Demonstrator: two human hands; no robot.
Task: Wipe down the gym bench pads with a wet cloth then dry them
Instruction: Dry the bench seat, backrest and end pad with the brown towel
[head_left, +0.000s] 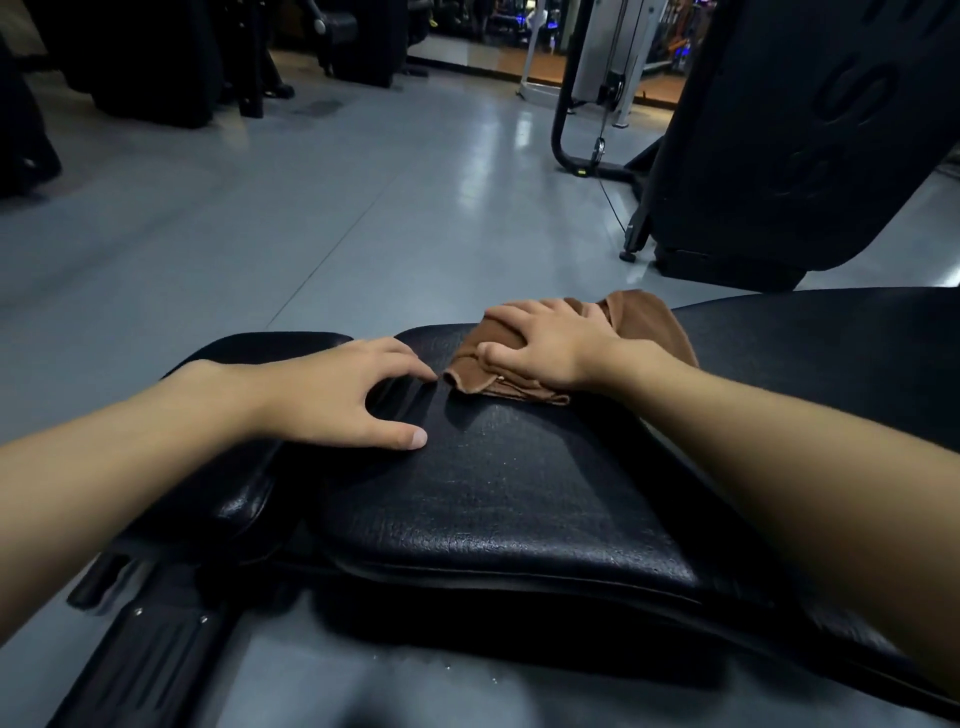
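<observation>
1. Currently the right hand (545, 343) is pressing a crumpled brown cloth (644, 317) onto the far part of the black, grain-textured bench pad (498, 483). Its fingers are curling over the cloth and the thumb is tucking against the near edge, probably so the cloth is moving with the hand.
2. The left hand (332, 395) is holding nothing. Its fingers are arching wide of the thumb, with the tips resting on the same pad just beside the cloth's corner, seemingly steadying the person.
3. Whether the cloth is wet or dry is not showing.
4. A smaller black pad (244, 493) is lying at the left, and a longer black pad (831, 353) is stretching away rightward.
5. A bulky black machine (779, 130) and a curved black cable frame (563, 104) are standing on the grey floor (311, 208), well apart and blocking nothing. Only the left fingertips are sitting in the cloth's leftward path.
</observation>
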